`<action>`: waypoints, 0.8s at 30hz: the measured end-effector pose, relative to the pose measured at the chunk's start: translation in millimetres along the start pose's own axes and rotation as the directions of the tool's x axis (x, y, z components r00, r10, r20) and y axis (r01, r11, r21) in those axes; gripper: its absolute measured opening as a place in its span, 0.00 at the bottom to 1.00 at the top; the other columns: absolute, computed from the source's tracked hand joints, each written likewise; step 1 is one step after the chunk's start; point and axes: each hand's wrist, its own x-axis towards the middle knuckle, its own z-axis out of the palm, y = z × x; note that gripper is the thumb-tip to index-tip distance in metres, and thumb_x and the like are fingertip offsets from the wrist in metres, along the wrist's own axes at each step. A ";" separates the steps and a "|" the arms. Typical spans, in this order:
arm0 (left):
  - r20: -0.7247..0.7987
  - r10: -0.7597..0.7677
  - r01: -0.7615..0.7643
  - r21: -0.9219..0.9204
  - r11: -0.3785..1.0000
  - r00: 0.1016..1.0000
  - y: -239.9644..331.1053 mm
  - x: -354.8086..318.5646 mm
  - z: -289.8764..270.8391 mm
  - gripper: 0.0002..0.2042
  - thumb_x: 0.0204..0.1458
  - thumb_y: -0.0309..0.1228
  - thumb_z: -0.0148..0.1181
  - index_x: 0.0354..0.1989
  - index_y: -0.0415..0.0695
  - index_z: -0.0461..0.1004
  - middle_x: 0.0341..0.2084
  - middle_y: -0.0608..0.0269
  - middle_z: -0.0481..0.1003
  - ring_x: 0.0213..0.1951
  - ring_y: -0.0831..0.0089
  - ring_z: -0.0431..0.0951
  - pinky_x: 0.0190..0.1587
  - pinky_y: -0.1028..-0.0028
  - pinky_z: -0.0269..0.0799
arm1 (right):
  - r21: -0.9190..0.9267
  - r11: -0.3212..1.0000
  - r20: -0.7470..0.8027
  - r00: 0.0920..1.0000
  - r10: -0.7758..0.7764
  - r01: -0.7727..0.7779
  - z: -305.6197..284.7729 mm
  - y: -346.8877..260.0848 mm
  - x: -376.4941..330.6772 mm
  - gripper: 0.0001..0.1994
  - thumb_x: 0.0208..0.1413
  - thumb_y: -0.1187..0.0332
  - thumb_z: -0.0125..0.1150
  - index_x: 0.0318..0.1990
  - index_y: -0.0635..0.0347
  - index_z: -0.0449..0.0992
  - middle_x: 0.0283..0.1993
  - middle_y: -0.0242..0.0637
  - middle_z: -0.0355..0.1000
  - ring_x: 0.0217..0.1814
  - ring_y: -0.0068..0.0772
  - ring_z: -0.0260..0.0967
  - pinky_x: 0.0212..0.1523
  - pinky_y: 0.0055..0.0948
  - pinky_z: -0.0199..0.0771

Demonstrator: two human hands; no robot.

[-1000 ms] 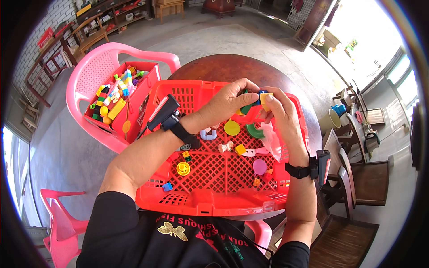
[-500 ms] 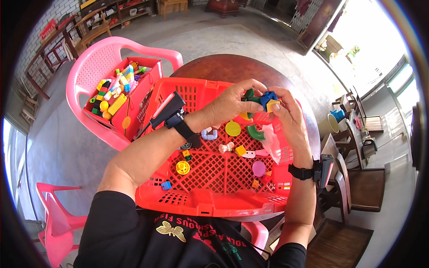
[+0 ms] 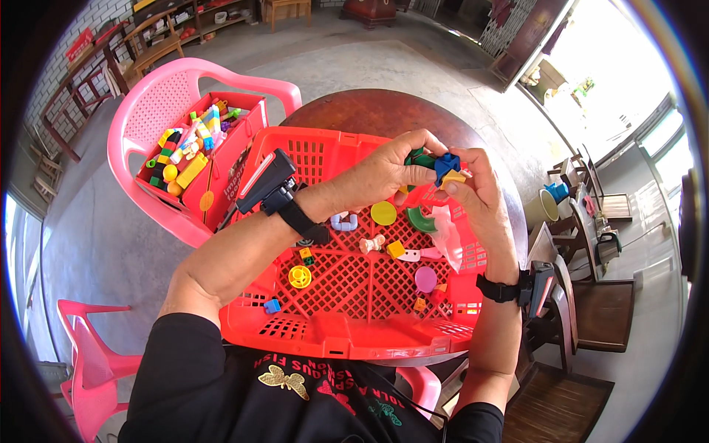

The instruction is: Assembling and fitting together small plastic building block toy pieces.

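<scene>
Over the far right of a red plastic basket (image 3: pixel 288 336), my left hand (image 3: pixel 384 173) is closed on green toy blocks (image 3: pixel 421 158). My right hand (image 3: pixel 480 192) pinches a yellow toy block (image 3: pixel 453 178), with a blue toy block (image 3: pixel 447 164) against it, between the two hands. Whether the pieces are locked together, I cannot tell. Below the hands in the basket lie a yellow disc (image 3: pixel 383 213), a green curved piece (image 3: pixel 419 220), a clear plastic bag (image 3: pixel 446 240), a light blue curved tube (image 3: pixel 344 222) and a small doll figure (image 3: pixel 371 244).
The basket also holds a purple disc (image 3: pixel 425 279), a yellow wheel (image 3: pixel 299 277) and a blue block (image 3: pixel 272 306). It rests on a round wooden table (image 3: pixel 354 111). On a pink chair (image 3: pixel 192 70) at the left stands a red box (image 3: pixel 255 118) of toys. Wooden stools (image 3: pixel 605 314) stand at the right.
My fingers have shifted slightly around the blocks; the blue and yellow pieces have turned and sit a little lower. My left wrist has tilted a bit.
</scene>
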 end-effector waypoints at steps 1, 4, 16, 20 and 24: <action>0.001 0.020 -0.020 0.012 1.000 1.000 -0.2 0.9 -0.1 0.15 0.55 0.34 0.58 0.49 0.47 0.66 0.37 0.73 0.68 0.36 0.86 0.65 0.36 0.84 0.65 | 0.004 1.000 -0.009 1.000 -0.020 0.020 0.8 0.9 0.0 0.17 0.55 0.79 0.53 0.52 0.61 0.61 0.41 0.33 0.68 0.42 0.19 0.66 0.42 0.20 0.68; 0.004 -0.025 0.025 -0.025 0.999 1.000 9.4 -1.8 0.9 0.15 0.55 0.34 0.58 0.49 0.47 0.66 0.36 0.73 0.68 0.35 0.86 0.66 0.33 0.84 0.66 | -0.002 0.999 -0.031 0.998 -0.052 0.052 3.2 1.6 -0.4 0.17 0.55 0.79 0.53 0.52 0.61 0.61 0.41 0.33 0.68 0.42 0.19 0.66 0.42 0.20 0.68; -0.048 0.353 -0.302 0.422 0.855 0.934 23.1 -1.5 6.4 0.20 0.44 0.32 0.69 0.45 0.42 0.69 0.38 0.68 0.68 0.41 0.81 0.70 0.43 0.79 0.67 | -0.106 0.971 -0.041 0.975 -0.219 0.213 7.1 -2.5 -3.9 0.25 0.46 0.84 0.59 0.54 0.62 0.62 0.54 0.38 0.61 0.53 0.28 0.65 0.51 0.26 0.69; -0.034 0.359 -0.307 0.445 0.841 0.933 28.5 -3.6 7.6 0.18 0.44 0.28 0.68 0.44 0.42 0.70 0.41 0.66 0.68 0.44 0.78 0.69 0.46 0.77 0.66 | 0.222 0.962 0.076 0.981 -0.180 0.159 -1.0 -14.9 -5.4 0.26 0.46 0.86 0.57 0.55 0.64 0.62 0.57 0.38 0.58 0.57 0.31 0.63 0.53 0.28 0.69; -0.023 0.368 -0.318 0.458 0.830 0.929 30.4 -1.3 11.0 0.18 0.44 0.27 0.66 0.44 0.42 0.70 0.40 0.66 0.68 0.45 0.78 0.69 0.47 0.76 0.66 | 0.157 0.969 0.050 0.978 -0.200 0.190 -6.7 -14.4 -6.2 0.27 0.46 0.87 0.56 0.56 0.65 0.61 0.58 0.39 0.58 0.58 0.32 0.62 0.53 0.27 0.69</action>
